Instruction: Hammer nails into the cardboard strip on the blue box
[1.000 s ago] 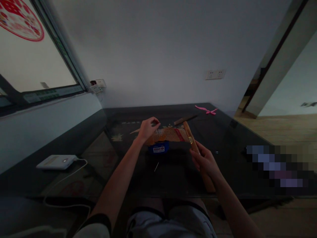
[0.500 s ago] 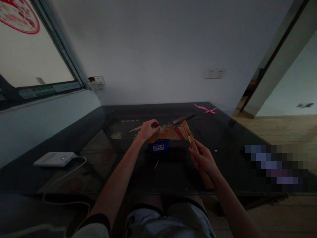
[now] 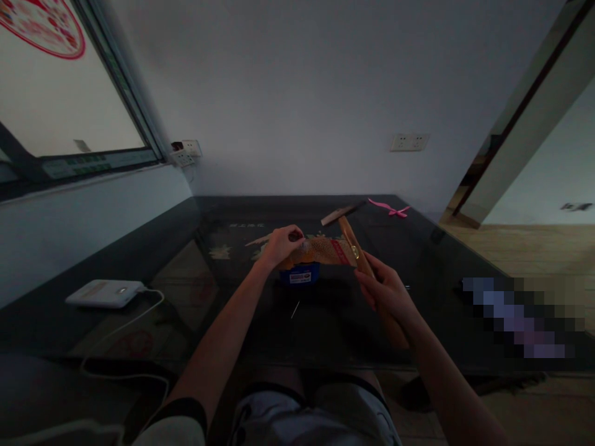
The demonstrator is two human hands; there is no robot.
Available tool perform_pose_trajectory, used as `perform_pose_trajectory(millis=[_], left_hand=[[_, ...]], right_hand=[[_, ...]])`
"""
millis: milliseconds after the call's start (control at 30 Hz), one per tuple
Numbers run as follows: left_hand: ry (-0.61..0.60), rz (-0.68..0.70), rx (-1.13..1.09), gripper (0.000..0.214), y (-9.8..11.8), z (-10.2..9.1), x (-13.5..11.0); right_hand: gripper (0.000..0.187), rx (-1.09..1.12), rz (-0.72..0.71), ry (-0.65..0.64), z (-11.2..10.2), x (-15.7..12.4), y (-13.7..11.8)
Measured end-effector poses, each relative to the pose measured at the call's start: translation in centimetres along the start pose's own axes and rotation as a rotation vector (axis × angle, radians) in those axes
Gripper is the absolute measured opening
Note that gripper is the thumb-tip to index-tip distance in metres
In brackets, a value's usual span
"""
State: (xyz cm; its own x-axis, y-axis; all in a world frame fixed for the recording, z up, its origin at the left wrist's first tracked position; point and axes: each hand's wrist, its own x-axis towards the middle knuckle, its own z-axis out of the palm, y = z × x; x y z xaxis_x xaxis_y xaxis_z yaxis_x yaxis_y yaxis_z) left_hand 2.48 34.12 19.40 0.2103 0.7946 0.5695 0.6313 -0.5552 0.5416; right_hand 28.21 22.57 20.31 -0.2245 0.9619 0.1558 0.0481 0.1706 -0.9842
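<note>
My left hand [image 3: 281,244] pinches a small dark thing that I cannot make out, held against the near-left end of an orange-brown patterned board [image 3: 328,251]. The board lies across a blue tub [image 3: 299,274] on the dark glass table [image 3: 260,334]. My right hand [image 3: 385,291] is wrapped round the wooden handle of a hammer [image 3: 353,244]. The hammer's head [image 3: 341,213] hangs a little above the board's far right end. A thin nail [image 3: 294,310] lies loose on the glass in front of the tub.
A white device [image 3: 105,292] with a white cable [image 3: 125,337] lies at the left of the table. A pink ribbon [image 3: 390,209] sits at the far right corner. Wall sockets [image 3: 409,142] are behind, and an open doorway [image 3: 534,186] is at the right.
The hammer's head has risen a little above the board. My left hand keeps its pinch at the board's end.
</note>
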Motion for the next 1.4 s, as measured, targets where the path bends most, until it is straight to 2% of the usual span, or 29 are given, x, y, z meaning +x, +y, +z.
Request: perform_pose_trajectory(millis=[233,333,467,700,833,1067,1233,1400], left_hand=[[-0.022,-0.044,-0.042,0.009,-0.2,-0.2,0.1],[-0.036,-0.082,-0.057,0.01,-0.4,-0.2,0.1],[-0.046,-0.152,-0.087,0.015,-0.8,-0.3,0.3],[-0.061,-0.144,-0.137,0.016,-1.7,0.2,0.5],[-0.072,-0.163,-0.098,0.018,-1.7,0.2,0.4],[-0.07,-0.138,-0.075,0.015,-1.5,0.3,0.5],[-0.092,-0.145,-0.041,0.013,-1.1,0.1,0.5],[-0.1,-0.133,-0.069,0.014,-1.4,0.2,0.5]], right_hand=[[0.059,-0.261,-0.037,-0.161,0.4,1.6,-6.0],[0.054,-0.37,-0.023,-0.264,1.0,2.5,-7.2],[0.044,-0.488,0.007,-0.367,1.5,3.3,-7.6],[0.046,-0.53,-0.029,-0.333,1.2,3.1,-8.6],[0.043,-0.582,-0.004,-0.362,1.1,2.7,-8.6],[0.042,-0.444,-0.044,-0.309,1.0,2.3,-8.1],[0.043,-0.479,-0.001,-0.324,0.9,2.3,-7.3],[0.052,-0.459,-0.004,-0.275,0.8,2.0,-7.5]])
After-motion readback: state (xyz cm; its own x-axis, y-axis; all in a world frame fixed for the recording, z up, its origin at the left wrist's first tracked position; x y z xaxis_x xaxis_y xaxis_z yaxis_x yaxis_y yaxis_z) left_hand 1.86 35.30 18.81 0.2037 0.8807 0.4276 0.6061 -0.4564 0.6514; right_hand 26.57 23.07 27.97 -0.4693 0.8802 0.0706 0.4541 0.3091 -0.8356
